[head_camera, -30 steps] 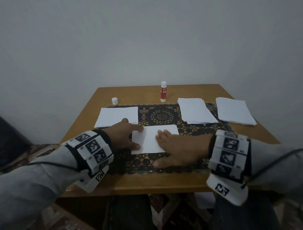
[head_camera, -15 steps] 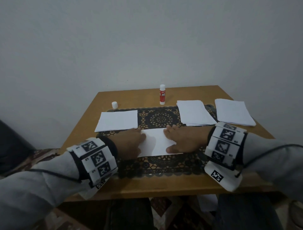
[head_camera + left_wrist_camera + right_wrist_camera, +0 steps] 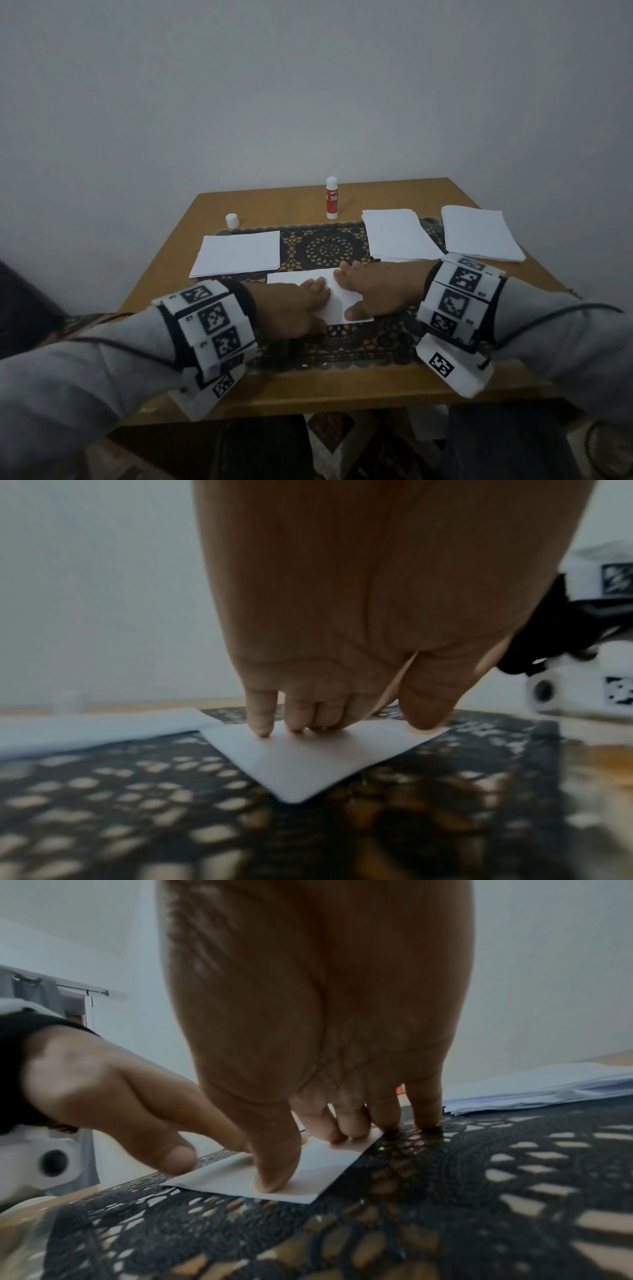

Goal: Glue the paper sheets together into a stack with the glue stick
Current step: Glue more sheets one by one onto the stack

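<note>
A white paper sheet (image 3: 337,301) lies on the black lace mat (image 3: 325,246) in the middle of the table. My left hand (image 3: 313,305) presses down on its left part with straight fingers. My right hand (image 3: 356,291) presses on its right part, fingers spread. In the left wrist view the fingertips (image 3: 263,729) and thumb touch the sheet (image 3: 308,767). In the right wrist view the thumb (image 3: 277,1175) and fingers press the sheet (image 3: 329,1164). The red glue stick (image 3: 331,198) stands uncapped at the table's far edge, and its white cap (image 3: 232,220) is to the left.
Three other paper stacks lie on the table: one at the left (image 3: 236,253), one at the right (image 3: 397,236), one at the far right (image 3: 479,233). The wooden table (image 3: 342,387) stands against a plain wall. The wall rises close behind the glue stick.
My left hand slid right across the sheet and now covers more of it. My right hand moved from the near right corner to the far right part. The hands are closer together.
</note>
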`<state>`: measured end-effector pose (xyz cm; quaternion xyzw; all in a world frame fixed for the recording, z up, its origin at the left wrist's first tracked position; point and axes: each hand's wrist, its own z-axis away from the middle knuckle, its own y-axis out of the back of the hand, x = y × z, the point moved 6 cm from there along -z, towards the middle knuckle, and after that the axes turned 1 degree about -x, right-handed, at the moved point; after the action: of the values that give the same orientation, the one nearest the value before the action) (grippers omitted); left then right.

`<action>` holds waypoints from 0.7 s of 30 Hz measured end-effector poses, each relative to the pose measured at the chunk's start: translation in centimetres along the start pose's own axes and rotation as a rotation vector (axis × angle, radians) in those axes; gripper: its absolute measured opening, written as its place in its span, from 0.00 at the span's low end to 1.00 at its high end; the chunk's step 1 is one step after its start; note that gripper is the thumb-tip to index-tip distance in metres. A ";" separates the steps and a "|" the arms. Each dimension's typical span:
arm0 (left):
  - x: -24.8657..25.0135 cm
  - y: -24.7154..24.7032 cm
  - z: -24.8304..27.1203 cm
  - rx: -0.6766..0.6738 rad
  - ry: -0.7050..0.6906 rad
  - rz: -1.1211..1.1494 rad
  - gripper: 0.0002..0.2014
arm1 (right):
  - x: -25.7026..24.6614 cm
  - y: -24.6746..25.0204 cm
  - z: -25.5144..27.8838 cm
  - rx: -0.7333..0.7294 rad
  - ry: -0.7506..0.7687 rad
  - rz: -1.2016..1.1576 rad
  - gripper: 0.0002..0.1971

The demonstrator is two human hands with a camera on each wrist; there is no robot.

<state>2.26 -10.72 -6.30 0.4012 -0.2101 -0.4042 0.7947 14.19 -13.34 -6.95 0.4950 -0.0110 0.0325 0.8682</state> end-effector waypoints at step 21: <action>-1.4 -2.9 3.8 -0.050 0.044 -0.065 0.39 | 0.1 -0.4 0.1 0.007 0.026 -0.041 0.41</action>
<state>-2.39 -12.40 -6.37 0.3968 -0.1693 -0.4261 0.7952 14.34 -13.62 -7.26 0.4979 0.0102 0.0212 0.8669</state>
